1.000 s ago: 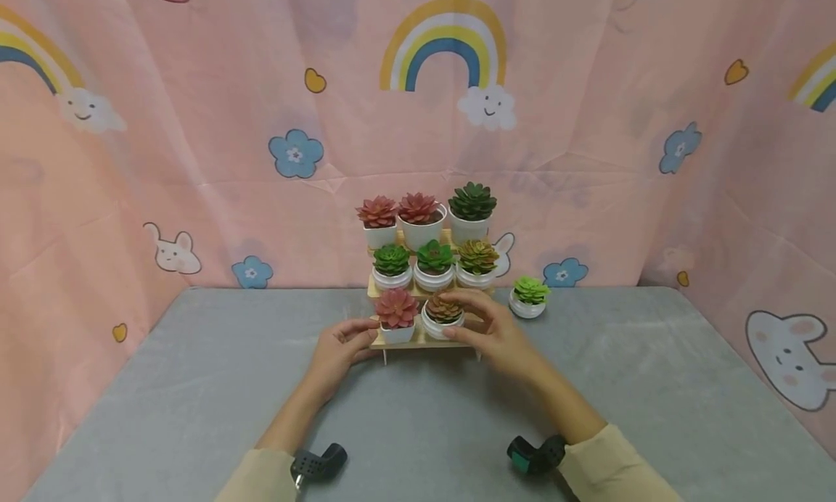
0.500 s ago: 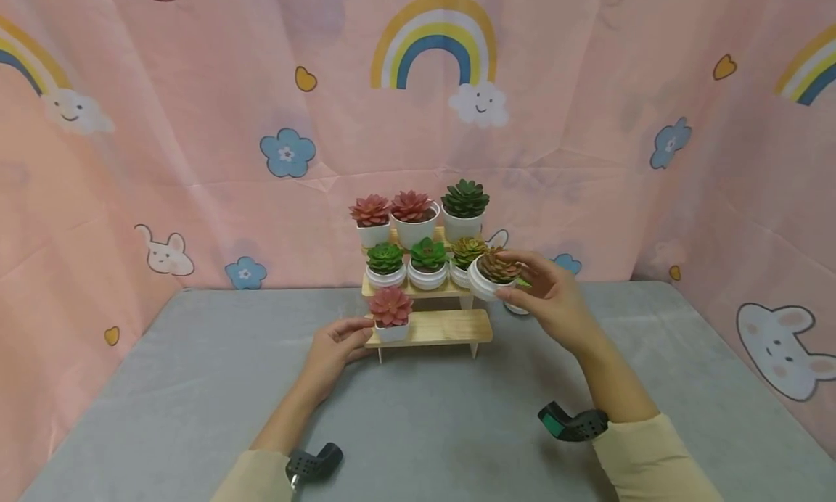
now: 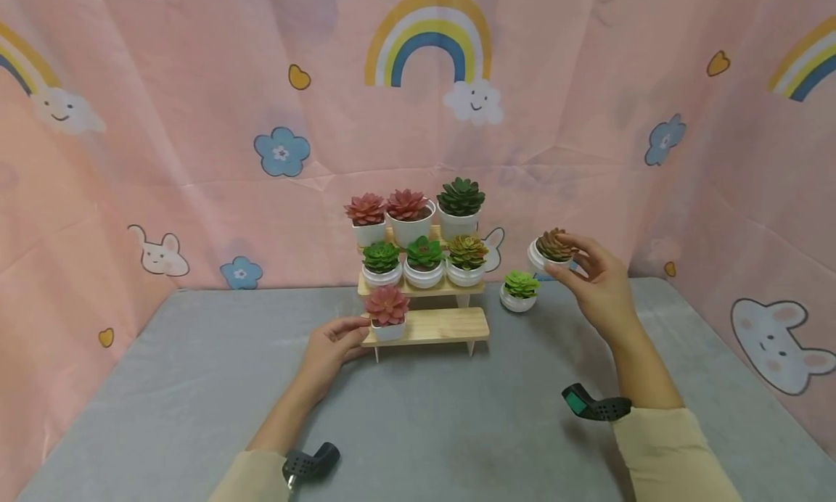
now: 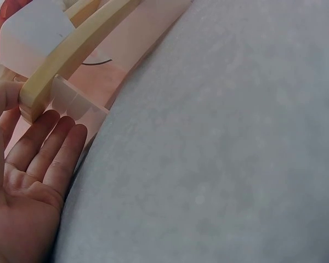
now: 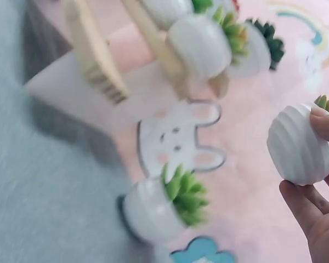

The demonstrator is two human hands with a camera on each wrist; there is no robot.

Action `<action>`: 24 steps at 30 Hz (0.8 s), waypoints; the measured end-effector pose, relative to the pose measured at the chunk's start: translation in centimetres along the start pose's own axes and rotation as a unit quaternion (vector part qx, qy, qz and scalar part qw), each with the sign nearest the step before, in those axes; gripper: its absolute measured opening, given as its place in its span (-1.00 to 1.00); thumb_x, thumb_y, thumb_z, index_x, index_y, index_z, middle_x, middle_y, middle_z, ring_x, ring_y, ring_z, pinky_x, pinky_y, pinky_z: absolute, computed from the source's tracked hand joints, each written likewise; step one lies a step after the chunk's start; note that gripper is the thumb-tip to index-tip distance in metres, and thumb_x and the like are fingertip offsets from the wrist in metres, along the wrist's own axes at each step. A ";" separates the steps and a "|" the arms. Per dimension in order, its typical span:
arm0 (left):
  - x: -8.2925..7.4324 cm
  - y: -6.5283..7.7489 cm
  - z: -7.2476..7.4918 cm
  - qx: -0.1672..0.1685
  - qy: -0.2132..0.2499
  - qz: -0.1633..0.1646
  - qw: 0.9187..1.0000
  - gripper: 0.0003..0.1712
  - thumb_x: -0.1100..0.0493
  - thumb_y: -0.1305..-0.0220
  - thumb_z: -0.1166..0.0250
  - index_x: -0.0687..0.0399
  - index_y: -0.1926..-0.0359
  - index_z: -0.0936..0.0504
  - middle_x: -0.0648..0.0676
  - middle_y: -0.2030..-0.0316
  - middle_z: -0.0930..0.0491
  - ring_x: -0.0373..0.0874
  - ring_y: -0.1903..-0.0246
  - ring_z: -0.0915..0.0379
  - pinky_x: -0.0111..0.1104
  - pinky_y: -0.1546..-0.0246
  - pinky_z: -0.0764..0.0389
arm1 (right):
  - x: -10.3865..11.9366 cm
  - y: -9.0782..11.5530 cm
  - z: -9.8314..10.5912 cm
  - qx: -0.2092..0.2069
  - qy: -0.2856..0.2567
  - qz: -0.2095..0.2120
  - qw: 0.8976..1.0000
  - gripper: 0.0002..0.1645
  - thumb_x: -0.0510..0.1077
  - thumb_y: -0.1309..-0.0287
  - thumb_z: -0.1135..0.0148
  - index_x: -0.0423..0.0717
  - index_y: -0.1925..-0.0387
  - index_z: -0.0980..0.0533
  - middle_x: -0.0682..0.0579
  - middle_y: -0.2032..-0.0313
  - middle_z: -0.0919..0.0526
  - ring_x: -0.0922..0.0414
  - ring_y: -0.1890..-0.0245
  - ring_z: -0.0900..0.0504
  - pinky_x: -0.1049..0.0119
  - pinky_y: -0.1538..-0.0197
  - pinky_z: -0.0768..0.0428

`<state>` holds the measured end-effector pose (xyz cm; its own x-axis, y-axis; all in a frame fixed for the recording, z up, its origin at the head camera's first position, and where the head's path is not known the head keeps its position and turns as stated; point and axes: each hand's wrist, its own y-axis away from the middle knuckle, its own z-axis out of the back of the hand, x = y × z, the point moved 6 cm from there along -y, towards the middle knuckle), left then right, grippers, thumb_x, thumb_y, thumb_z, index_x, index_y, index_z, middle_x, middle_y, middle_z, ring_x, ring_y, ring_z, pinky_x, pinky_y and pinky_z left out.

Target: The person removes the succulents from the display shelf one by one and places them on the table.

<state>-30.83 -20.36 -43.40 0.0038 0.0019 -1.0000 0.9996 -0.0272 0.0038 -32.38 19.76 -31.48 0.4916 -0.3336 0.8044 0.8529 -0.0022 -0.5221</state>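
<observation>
My right hand (image 3: pixel 602 288) holds a brown potted succulent (image 3: pixel 554 247) in the air, right of the stand. Thumb and fingers are on its ribbed white pot (image 5: pixel 297 145), tilted in the right wrist view. At the left end of the lowest shelf, my left hand (image 3: pixel 332 353) pinches the wooden tiered stand (image 3: pixel 451 326) between thumb and index finger; the other fingers (image 4: pixel 57 159) lie stretched below it. A pink succulent (image 3: pixel 387 310) in a white pot stands on that shelf, close to my left fingertips. Below the held pot, a light green succulent (image 3: pixel 520 288) sits on the table.
Three green to yellowish succulents, among them a middle one (image 3: pixel 424 259), line the middle shelf. On the top shelf are two red succulents and a dark green one (image 3: pixel 460 201). A pink patterned cloth (image 3: pixel 562 125) hangs behind the grey table (image 3: pixel 215 386).
My right hand has lifted the brown succulent off the lowest shelf and carried it right and up, past the light green one. My left hand has stayed at the shelf end.
</observation>
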 end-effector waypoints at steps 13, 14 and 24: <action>0.0 -0.1 0.0 0.006 -0.002 -0.007 1.000 -0.66 0.29 -0.37 -0.26 0.41 -0.08 -0.62 0.22 -0.05 -0.68 -0.27 0.17 -0.68 -0.30 0.09 -0.80 | -5.7 0.6 1.4 -0.059 0.083 -0.089 0.991 -0.36 -0.14 -0.29 -0.35 -0.06 -0.37 -0.43 0.03 -0.35 -0.49 0.25 -0.27 -0.50 0.32 -0.32 -0.55; 0.0 -0.1 0.0 0.006 -0.004 -0.008 1.000 -0.66 0.28 -0.37 -0.26 0.41 -0.08 -0.62 0.22 -0.05 -0.68 -0.28 0.17 -0.68 -0.31 0.09 -0.80 | -6.0 0.6 1.4 -0.066 0.086 -0.087 0.990 -0.37 -0.16 -0.28 -0.36 -0.08 -0.35 -0.45 0.04 -0.32 -0.52 0.36 -0.23 -0.50 0.38 -0.30 -0.54; -0.1 0.0 0.0 0.003 0.000 -0.012 1.000 -0.67 0.28 -0.36 -0.27 0.41 -0.07 -0.62 0.16 0.00 -0.70 -0.28 0.19 -0.68 -0.31 0.10 -0.80 | -8.9 1.5 0.9 -0.078 0.106 -0.131 0.983 -0.39 -0.17 -0.27 -0.37 -0.12 -0.32 -0.47 -0.07 -0.30 -0.53 0.27 -0.23 -0.50 0.53 -0.25 -0.51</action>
<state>-30.83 -20.39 -43.31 -0.0198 0.0019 -0.9998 0.9992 -0.0340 -0.0199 -35.34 23.61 -39.12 0.1959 -0.4918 0.8484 0.9000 -0.2533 -0.3546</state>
